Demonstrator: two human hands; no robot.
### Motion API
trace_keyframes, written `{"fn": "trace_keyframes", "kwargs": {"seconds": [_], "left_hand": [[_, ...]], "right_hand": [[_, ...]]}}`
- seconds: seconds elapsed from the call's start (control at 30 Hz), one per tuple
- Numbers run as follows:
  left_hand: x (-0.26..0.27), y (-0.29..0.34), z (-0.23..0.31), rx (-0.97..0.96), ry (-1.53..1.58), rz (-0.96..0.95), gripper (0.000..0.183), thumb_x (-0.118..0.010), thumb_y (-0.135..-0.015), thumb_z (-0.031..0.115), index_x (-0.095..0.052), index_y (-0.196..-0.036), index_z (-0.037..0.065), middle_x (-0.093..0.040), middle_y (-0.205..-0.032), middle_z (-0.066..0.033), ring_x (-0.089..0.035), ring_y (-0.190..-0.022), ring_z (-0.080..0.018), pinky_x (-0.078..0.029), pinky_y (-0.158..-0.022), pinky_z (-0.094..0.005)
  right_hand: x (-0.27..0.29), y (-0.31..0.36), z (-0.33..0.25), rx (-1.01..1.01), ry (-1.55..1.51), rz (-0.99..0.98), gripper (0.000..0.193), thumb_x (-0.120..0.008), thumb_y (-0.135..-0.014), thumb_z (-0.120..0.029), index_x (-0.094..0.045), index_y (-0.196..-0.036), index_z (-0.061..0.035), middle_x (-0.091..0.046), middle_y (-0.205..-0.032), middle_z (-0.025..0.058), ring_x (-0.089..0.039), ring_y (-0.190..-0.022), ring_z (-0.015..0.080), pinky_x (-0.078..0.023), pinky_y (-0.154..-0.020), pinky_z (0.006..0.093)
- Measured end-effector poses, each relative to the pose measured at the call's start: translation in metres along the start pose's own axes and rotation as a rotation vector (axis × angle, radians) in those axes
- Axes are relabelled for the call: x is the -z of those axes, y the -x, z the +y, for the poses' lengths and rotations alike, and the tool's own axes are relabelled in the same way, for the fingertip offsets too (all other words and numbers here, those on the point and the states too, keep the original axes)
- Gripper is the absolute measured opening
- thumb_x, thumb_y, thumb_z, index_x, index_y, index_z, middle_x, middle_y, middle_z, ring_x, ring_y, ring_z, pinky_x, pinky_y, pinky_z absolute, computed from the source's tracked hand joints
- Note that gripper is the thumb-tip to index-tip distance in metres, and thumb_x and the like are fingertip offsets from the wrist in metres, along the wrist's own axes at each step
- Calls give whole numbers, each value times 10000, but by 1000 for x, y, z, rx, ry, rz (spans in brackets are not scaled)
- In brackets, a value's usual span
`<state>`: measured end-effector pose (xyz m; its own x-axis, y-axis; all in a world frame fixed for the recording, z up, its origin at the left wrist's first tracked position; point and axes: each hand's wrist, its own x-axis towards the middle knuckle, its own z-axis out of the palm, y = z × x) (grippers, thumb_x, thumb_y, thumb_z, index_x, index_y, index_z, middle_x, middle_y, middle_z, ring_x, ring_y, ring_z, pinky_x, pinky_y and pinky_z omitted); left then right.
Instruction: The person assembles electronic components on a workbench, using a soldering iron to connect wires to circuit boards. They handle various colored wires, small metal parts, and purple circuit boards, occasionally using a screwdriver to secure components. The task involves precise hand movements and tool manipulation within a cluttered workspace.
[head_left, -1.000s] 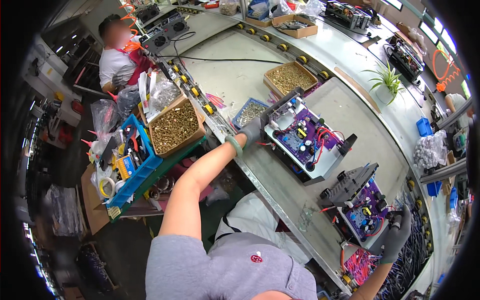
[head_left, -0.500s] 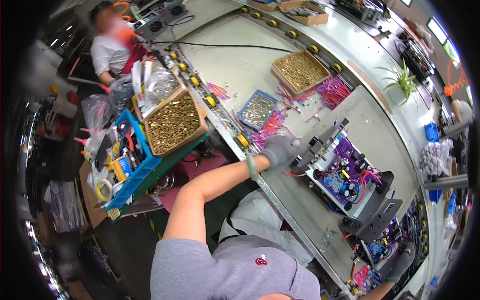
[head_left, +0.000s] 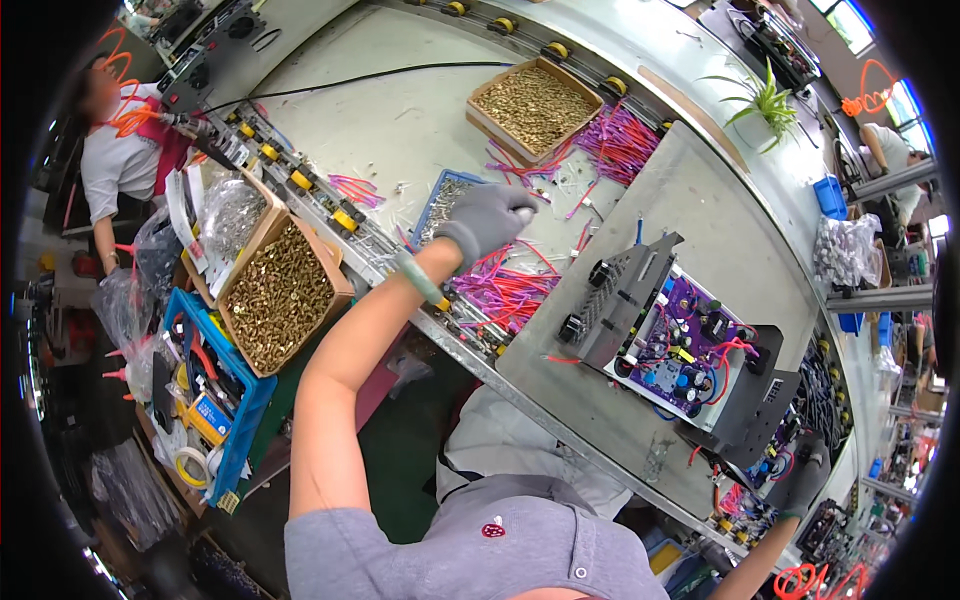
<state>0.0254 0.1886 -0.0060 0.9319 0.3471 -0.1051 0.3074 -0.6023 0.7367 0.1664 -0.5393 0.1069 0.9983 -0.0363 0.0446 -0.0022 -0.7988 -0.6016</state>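
My left hand (head_left: 487, 222), in a grey glove, reaches over the bench with its fingers curled closed. Whatever lies inside them is hidden. It hangs beside a blue tray (head_left: 440, 203) of small metal parts and partly covers it. Below the hand spreads a heap of red and purple wires (head_left: 505, 293). In front of me lies an opened electronics unit (head_left: 685, 345) with a purple circuit board and black metal end panels. At the lower right my gloved right hand (head_left: 805, 478) is at the edge of a second such unit (head_left: 768, 462); its fingers are too dark to read.
A cardboard box of brass-coloured fasteners (head_left: 535, 105) stands farther back, near more wires (head_left: 620, 140). On the left are another fastener box (head_left: 275, 300) and a blue crate of tools (head_left: 245, 400). Roller rails (head_left: 300, 180) border the bench. A co-worker (head_left: 125, 150) sits far left.
The view has shifted. My left hand has moved away from me, from the near edge of the wires up to the blue tray. My right hand stays by the second unit.
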Motion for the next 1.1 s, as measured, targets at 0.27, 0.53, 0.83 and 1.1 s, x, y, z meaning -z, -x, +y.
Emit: {"fn": "trace_keyframes", "kwargs": {"seconds": [0.27,0.53,0.83,1.1], "left_hand": [[-129,-118,8,-102,-583,69,333,-654,-842,342,-698,-1116,158,-670,-1092,-158,-641,-1053,-337,-517,-861,-475],[-78,-89,-7,-24,-311,47,221,-663,-778,150,-697,-935,-1,-718,-913,-176,-725,-869,-280,-564,-706,-401],[80,20,141,-99,671,28,177,-703,-850,178,-565,-927,97,-558,-765,30,-518,-638,-67,-395,-557,-218],[1,76,302,-400,550,-236,246,-676,-767,-64,-505,-889,64,-603,-906,-42,-560,-811,-90,-487,-720,-241]], "right_hand": [[-14,9,-11,46,-104,103,271,-497,-975,-164,-726,-939,-26,-690,-874,32,-589,-790,114,-469,-721,280],[-25,17,-43,66,-169,89,290,-545,-997,-217,-711,-911,5,-637,-772,-11,-513,-680,78,-409,-624,268],[-64,35,-104,278,-211,192,260,-600,-927,-98,-616,-1157,23,-649,-975,122,-607,-828,206,-486,-776,322],[-53,60,-182,327,-821,-417,407,-559,-1010,-242,-547,-1296,49,-672,-1060,106,-655,-893,164,-548,-774,316]]}}
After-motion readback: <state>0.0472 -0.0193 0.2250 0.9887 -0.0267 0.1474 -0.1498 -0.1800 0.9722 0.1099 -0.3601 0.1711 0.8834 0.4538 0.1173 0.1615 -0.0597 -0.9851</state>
